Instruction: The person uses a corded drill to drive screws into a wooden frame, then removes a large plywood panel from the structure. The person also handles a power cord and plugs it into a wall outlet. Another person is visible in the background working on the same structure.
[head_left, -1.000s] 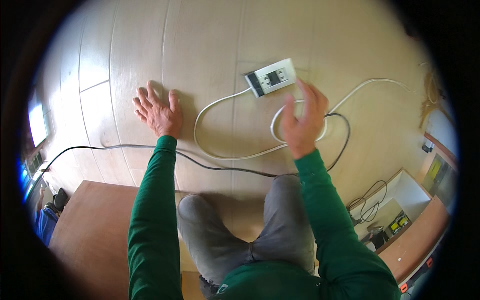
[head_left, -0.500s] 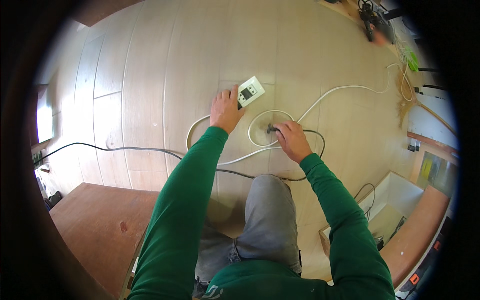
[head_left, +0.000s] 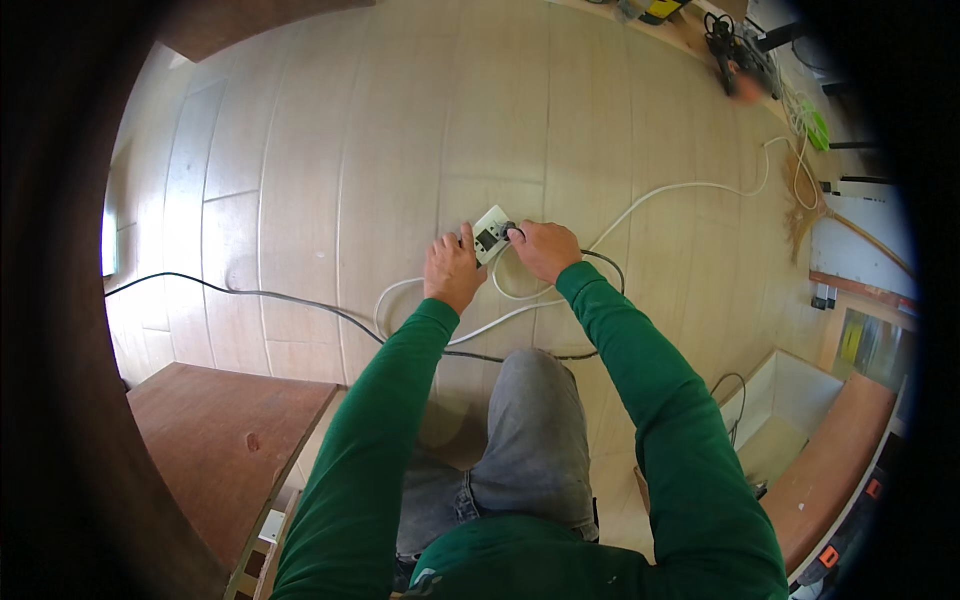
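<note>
Low over the floor, my left hand (head_left: 453, 270) grips the lower left end of a white outlet box (head_left: 492, 226) with dark sockets. In the fingers of my right hand (head_left: 545, 249) is a dark plug (head_left: 509, 231), held against the upper right socket of the box. Whether its prongs are inside I cannot tell. From the plug a black cord (head_left: 618, 268) loops past my right hand and runs under my arms toward the left. A white cable (head_left: 512, 314) lies in loops below the box and trails off to the right.
A brown wooden board (head_left: 215, 440) fills the lower left. On the right stand an open wooden box (head_left: 790, 385) and a broom (head_left: 800, 235). Black tools (head_left: 735, 60) lie at the far right. My bent knee (head_left: 540, 400) is just below the cables.
My right hand has carried the plug up and left to the outlet box. The box, in my left hand, sits a little lower in the picture; the view has shifted slightly.
</note>
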